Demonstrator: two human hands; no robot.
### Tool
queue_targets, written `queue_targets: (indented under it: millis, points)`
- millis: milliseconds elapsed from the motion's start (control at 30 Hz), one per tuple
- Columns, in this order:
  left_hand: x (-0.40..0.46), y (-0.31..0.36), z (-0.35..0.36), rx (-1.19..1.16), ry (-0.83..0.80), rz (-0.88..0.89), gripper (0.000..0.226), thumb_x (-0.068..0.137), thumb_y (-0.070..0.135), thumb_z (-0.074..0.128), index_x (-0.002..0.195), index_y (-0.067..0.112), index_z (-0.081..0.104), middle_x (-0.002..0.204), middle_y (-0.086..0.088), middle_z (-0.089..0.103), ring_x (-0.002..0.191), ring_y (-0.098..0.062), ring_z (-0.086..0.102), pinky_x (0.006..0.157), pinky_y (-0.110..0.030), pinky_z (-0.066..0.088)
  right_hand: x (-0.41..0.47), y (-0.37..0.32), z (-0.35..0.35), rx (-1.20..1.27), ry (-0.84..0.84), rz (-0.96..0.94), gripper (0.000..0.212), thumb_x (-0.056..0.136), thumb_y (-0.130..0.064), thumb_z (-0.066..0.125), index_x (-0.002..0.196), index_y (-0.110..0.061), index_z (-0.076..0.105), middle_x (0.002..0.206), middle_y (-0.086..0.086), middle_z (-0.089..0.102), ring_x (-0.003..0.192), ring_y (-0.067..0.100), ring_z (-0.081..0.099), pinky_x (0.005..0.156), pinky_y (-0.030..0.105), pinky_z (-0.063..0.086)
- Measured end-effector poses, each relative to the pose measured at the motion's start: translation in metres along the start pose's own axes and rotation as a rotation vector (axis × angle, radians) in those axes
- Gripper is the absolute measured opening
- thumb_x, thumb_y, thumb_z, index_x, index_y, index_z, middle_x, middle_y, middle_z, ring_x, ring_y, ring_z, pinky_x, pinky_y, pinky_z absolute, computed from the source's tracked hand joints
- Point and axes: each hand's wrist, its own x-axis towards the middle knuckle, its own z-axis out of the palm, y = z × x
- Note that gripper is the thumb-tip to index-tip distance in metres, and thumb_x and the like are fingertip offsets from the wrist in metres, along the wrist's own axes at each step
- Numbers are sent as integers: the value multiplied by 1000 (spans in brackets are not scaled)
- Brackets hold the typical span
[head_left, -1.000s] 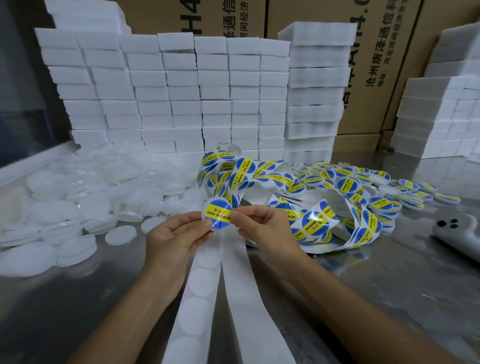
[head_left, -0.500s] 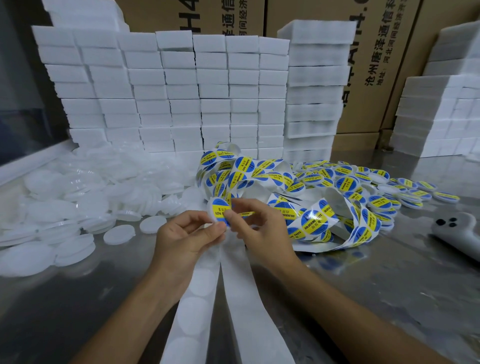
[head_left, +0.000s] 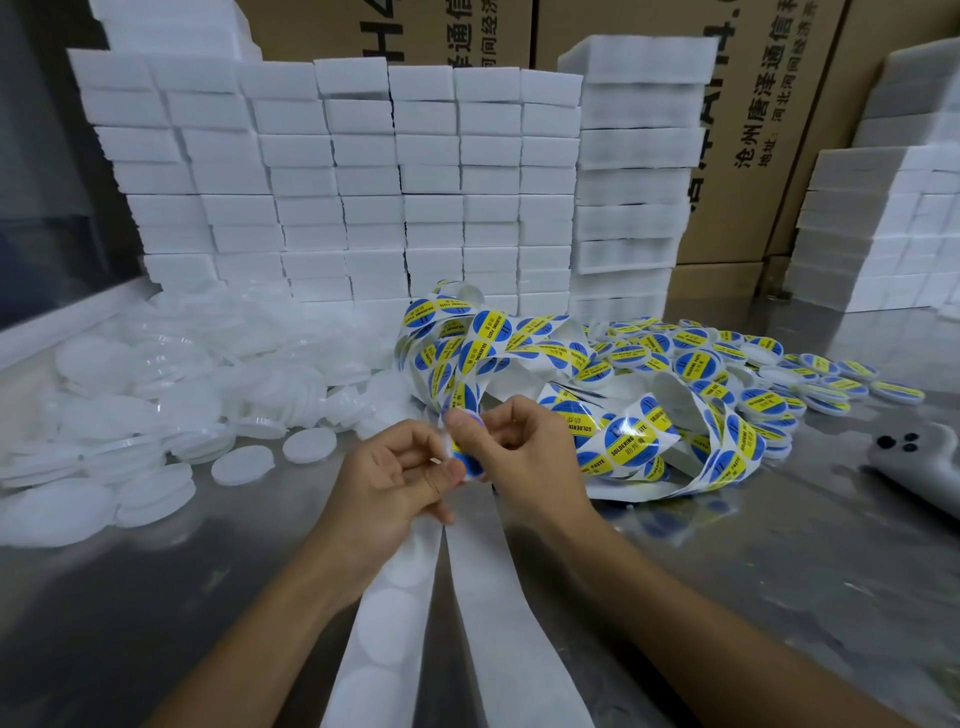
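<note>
Both hands at one sticker (head_left: 470, 464)
Right hand (head_left: 524, 457) pinches it, left hand (head_left: 389, 483) pinches the strip (head_left: 400, 582) right beside.

Cannot see most of the sticker (head_left: 469, 464), covered by the thumbs of the left hand (head_left: 389, 483) and the right hand (head_left: 524, 457). Cannot follow the backing strips (head_left: 400, 613) past the bottom edge. Cannot see whole the grey device (head_left: 930, 462), cut by the right edge, nor the printing on the cardboard boxes (head_left: 753, 130), cut by the top edge.
</note>
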Motion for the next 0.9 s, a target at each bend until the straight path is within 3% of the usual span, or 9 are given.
queue_targets:
  millis: [67,167,267,367,500,633,700,800,900]
  points:
    - [0,0,0,34,-31,8,15,74,2,68,82,-1,55,82,-12,72,71,-19,69,47,-25,51,1,2,0,0,10,-9,46,79,-52,74,73,-9,60,65,15,68,54,24,63,56,43,55]
    - [0,1,0,-10,-9,-4,18,71,9,67,82,3,54,84,-13,73,70,-17,68,46,-24,49,5,3,-4,60,-19,-40,29,92,-30,67,71,-12,58,57,11,65,44,13,56,49,33,48]
    - [2,2,-3,-96,80,-31,16,72,13,65,83,7,55,80,-11,73,68,-15,68,44,-23,46,3,3,-3,161,-143,-67,6,90,-14,69,95,-13,66,56,-3,64,47,7,56,52,21,47]
    - [6,0,-9,-143,188,-73,7,81,12,62,87,11,60,80,-11,74,63,-15,68,42,-23,44,-2,3,4,186,-269,-44,41,81,-5,77,117,-13,59,66,-6,69,54,3,59,56,17,50]
    - [5,-3,-14,-80,248,-96,11,90,8,60,86,16,68,81,-14,72,61,-15,64,40,-24,39,-4,-5,5,212,-226,51,23,88,-13,73,101,-5,55,71,18,71,49,13,63,51,24,52]
    - [1,-3,-5,-26,154,-52,7,72,21,70,77,18,75,64,-8,65,50,-13,53,40,-21,37,2,-3,-2,158,-60,80,39,90,-32,69,80,1,50,55,7,65,41,18,57,43,29,46]
    - [1,-4,0,-58,144,-42,6,69,19,71,73,18,76,59,-7,61,48,-12,52,42,-21,42,1,-2,-2,143,-60,103,40,86,-35,73,85,0,53,55,7,63,38,17,53,38,26,43]
    - [2,-4,1,-149,170,-56,9,70,15,68,74,15,76,64,-8,64,52,-13,55,49,-21,48,-2,-4,1,186,-150,75,31,82,-22,79,106,-15,60,67,8,66,39,17,50,37,24,43]
    - [4,-4,-5,-243,207,-118,23,71,17,66,90,5,73,78,-14,64,60,-15,53,53,-22,51,-4,-5,2,214,-288,33,43,80,-7,80,118,-16,61,75,1,69,47,18,57,45,28,52]
